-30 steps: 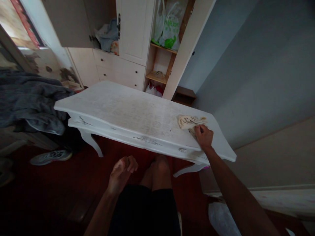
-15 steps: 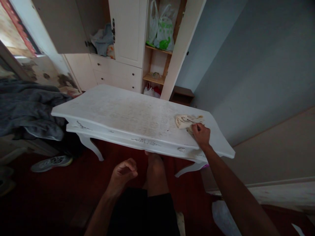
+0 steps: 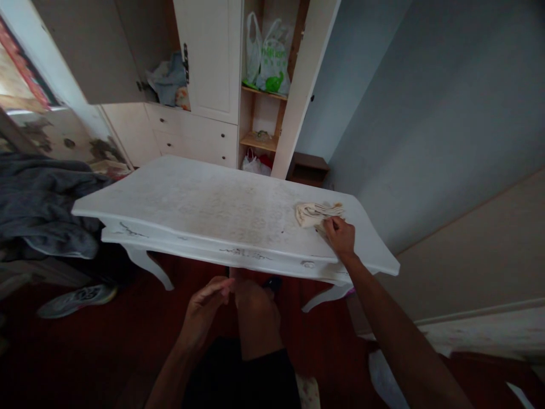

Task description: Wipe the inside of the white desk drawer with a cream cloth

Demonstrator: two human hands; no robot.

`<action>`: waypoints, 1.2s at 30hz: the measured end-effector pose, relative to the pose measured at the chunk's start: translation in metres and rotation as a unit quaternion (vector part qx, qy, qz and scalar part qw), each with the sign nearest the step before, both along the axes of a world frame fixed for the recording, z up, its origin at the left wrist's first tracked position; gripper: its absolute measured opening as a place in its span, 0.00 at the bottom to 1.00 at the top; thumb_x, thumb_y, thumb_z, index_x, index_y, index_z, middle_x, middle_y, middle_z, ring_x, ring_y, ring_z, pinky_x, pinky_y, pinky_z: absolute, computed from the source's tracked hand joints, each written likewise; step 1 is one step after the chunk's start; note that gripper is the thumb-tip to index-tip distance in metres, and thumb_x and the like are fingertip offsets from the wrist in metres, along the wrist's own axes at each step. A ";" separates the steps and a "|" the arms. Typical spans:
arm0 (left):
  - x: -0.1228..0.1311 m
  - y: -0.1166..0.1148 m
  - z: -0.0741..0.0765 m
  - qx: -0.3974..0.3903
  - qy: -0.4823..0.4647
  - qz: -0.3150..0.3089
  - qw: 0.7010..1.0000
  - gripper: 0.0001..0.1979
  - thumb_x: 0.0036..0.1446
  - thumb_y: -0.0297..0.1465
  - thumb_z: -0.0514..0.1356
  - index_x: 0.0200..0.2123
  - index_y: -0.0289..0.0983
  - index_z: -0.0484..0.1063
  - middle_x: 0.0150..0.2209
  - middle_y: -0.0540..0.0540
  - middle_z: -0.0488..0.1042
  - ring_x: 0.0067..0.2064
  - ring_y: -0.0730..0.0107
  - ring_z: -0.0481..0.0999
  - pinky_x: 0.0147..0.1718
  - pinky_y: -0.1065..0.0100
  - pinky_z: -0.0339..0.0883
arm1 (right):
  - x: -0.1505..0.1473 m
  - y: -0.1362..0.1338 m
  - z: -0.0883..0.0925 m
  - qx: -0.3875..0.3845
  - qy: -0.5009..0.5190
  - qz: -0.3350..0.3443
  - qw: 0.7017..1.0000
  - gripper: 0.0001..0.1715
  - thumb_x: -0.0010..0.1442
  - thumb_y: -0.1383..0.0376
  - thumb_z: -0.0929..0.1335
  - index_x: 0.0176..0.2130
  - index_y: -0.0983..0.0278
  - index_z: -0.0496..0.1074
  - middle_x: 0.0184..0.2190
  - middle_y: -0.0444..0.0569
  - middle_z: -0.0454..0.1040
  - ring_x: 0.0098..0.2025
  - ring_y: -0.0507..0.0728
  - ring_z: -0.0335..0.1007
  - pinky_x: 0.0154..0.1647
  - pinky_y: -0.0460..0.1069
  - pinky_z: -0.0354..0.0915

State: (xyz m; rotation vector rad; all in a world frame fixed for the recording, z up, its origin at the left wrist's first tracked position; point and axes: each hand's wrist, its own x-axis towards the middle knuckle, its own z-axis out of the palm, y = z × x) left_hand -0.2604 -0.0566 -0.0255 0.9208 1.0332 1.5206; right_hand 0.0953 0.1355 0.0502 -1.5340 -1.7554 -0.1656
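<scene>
A beige folded cloth (image 3: pixel 313 215) lies bunched on the right part of a white table (image 3: pixel 200 187), whose top has grey smudges over its middle. My right hand (image 3: pixel 340 236) is closed on the cloth's near edge, with the knuckles up. Lower down, in front of the table and above my knee, my left hand (image 3: pixel 206 307) hangs in the air. Its fingers are curled in toward the thumb, and nothing shows between them.
Behind the table stands a white wardrobe (image 3: pixel 213 62) with open doors, holding plastic bags (image 3: pixel 272 59) and clothes. A dark grey blanket (image 3: pixel 46 199) is heaped at the left, above a shoe (image 3: pixel 76 301) on the red floor. A grey wall (image 3: pixel 426 113) rises at right.
The whole view has shifted, so the table sits slightly lower and farther left. My right hand keeps its hold on the cloth. The left hand's fingers have drawn closer together, and my legs have moved.
</scene>
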 end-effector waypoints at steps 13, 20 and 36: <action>0.005 0.009 0.016 -0.062 0.003 0.051 0.997 0.11 0.46 0.37 0.72 0.34 0.41 0.84 0.28 0.49 0.75 0.30 0.74 0.69 0.30 0.72 0.65 | -0.003 -0.004 0.003 -0.016 0.039 0.015 0.999 0.19 0.63 0.57 0.61 0.23 0.60 0.68 0.17 0.45 0.70 0.22 0.55 0.67 0.30 0.48 0.58; 0.004 0.023 0.054 -0.079 0.120 0.055 0.988 0.18 0.45 0.40 0.71 0.38 0.39 0.80 0.28 0.48 0.78 0.29 0.70 0.73 0.28 0.70 0.66 | -0.004 -0.009 0.005 -0.003 0.061 0.036 0.997 0.19 0.64 0.57 0.61 0.24 0.60 0.69 0.17 0.44 0.70 0.22 0.54 0.66 0.30 0.48 0.58; -0.008 0.107 0.110 0.059 0.297 0.128 0.944 0.13 0.48 0.44 0.67 0.31 0.40 0.80 0.34 0.48 0.82 0.34 0.66 0.78 0.38 0.66 0.72 | -0.020 -0.064 -0.006 0.029 0.436 0.020 0.899 0.16 0.57 0.54 0.66 0.28 0.62 0.73 0.14 0.40 0.67 0.17 0.52 0.62 0.23 0.47 0.57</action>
